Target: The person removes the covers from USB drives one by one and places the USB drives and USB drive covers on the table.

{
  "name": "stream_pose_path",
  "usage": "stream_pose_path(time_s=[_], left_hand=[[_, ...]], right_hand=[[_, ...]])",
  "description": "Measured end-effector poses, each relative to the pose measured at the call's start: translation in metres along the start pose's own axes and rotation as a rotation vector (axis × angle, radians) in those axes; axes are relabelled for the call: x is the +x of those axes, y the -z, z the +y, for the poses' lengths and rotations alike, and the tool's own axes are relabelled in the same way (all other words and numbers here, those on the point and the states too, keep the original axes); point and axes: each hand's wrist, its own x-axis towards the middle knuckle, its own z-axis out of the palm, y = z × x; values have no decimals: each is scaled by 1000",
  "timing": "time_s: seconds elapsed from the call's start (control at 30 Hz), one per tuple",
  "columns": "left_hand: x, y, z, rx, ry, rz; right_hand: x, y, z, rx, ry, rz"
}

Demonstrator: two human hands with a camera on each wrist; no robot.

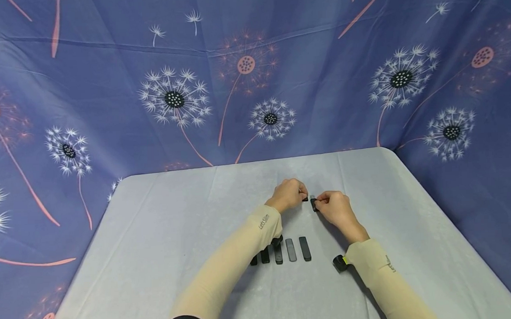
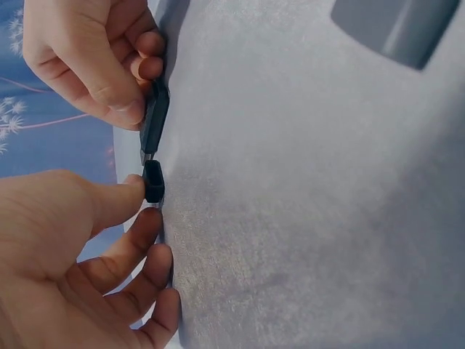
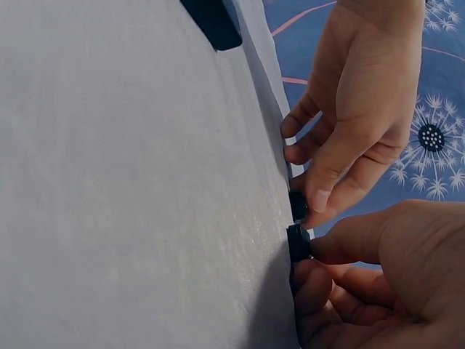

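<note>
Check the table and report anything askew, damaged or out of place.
Nothing looks damaged or spilled. The left hand pinches a small black cap, the right hand a black stick; the two pieces are just apart. The black sticks lie in a neat row on the grey table.

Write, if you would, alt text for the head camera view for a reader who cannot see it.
Two hands meet over a grey-covered table: the left hand pinches a small black cap and the right hand pinches a small black stick, their ends nearly touching. Nearer the person lies a row of black sticks, with a dandelion-print blue cloth behind.
</note>
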Motion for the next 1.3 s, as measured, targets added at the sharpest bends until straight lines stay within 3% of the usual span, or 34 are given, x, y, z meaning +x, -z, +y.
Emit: stream_pose_path(time_s=[0.5, 0.7, 0.83, 1.0, 1.17, 1.3], left_hand=[[-1, 4, 0, -28, -3, 2], [-8, 12, 6, 29, -25, -11], [-19, 16, 13, 115, -65, -21], [-39, 19, 18, 192, -167, -18], [-59, 19, 14, 214, -265, -9], [-73, 19, 8, 276, -298, 14]], right_hand=[[2, 3, -2, 1, 19, 4], [-3, 7, -7, -3, -2, -33], [-10, 13, -10, -11, -1, -80], [-22, 19, -13, -17, 31, -103], [-34, 26, -17, -21, 45, -94], [-44, 32, -24, -27, 57, -111]])
